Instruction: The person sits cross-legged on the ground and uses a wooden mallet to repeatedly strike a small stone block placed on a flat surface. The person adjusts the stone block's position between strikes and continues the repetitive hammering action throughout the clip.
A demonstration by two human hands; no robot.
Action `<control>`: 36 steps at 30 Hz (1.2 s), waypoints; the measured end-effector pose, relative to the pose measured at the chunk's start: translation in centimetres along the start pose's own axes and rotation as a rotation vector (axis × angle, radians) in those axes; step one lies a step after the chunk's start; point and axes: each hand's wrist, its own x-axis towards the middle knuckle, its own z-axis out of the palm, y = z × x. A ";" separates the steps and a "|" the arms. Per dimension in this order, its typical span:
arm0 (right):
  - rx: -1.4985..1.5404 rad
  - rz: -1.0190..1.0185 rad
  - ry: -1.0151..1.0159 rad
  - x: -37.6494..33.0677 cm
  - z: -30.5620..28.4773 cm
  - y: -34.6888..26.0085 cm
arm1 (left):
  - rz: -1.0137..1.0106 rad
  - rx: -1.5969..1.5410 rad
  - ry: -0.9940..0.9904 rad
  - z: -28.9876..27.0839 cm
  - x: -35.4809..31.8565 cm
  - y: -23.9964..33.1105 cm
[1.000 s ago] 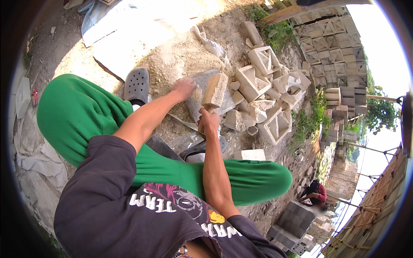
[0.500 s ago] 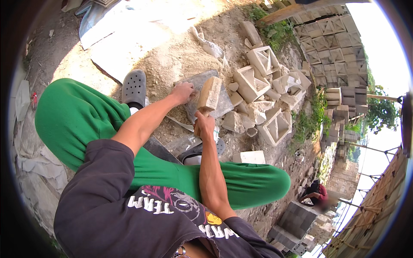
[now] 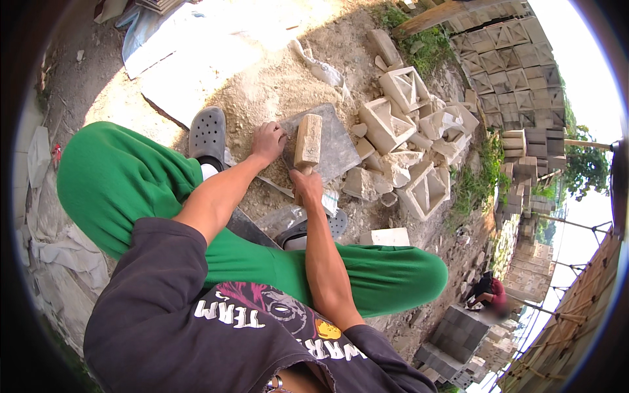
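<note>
A wooden mallet with a blocky head (image 3: 308, 139) is in my right hand (image 3: 306, 186), whose fingers wrap round its short handle. Its head is above a flat grey slab (image 3: 337, 137) that lies tilted on the ground between my feet, and covers part of it. At the slab's left edge is my left hand (image 3: 269, 141), fingers curled and pressed together over pale crumbled material (image 3: 252, 105). What those fingers hold, if anything, is hidden.
Broken pale hollow blocks (image 3: 386, 128) lie in a heap right of the slab. A crumpled white sack (image 3: 322, 71) rests beyond. My feet wear grey clogs (image 3: 208, 134). Stacked blocks (image 3: 508, 62) stand far right; a person (image 3: 490, 295) bends near grey blocks (image 3: 455, 335).
The mallet has swung a little left and now stands more upright, with my right hand slightly left. My left hand has shifted left, off the slab's top to its edge.
</note>
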 end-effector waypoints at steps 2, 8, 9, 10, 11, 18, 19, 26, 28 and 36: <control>0.050 -0.004 -0.009 -0.7 -1.0 -1.5 | 0.003 -0.001 0.014 0.1 -0.4 0.1; 0.198 -0.092 0.151 -1.0 -1.2 -2.8 | 0.076 -0.023 0.050 0.1 -1.1 0.2; 0.122 -0.114 0.143 -0.2 -0.9 -1.7 | 0.090 -0.008 0.055 0.2 -1.0 0.4; 0.051 -0.134 0.147 1.1 -0.5 0.5 | 0.114 -0.007 0.054 0.4 -0.6 0.9; -0.022 -0.156 0.139 1.8 -0.2 1.7 | 0.129 0.002 0.055 0.6 -0.5 1.0; 0.129 0.099 -0.024 -0.4 -1.6 -0.8 | 0.047 0.094 -0.087 0.0 -0.3 2.1; 0.178 0.094 0.005 -0.7 -2.0 -1.2 | 0.045 0.111 -0.137 -0.2 -0.2 2.6; 0.292 0.011 0.078 -2.2 -4.6 -4.6 | 0.037 0.097 -0.321 2.1 0.7 2.1; 0.284 0.001 0.098 -2.5 -5.1 -4.9 | 0.014 0.038 -0.366 1.9 1.3 3.0; 0.059 -0.052 0.077 -0.8 0.1 0.2 | -0.091 -0.069 -0.096 0.2 0.8 1.5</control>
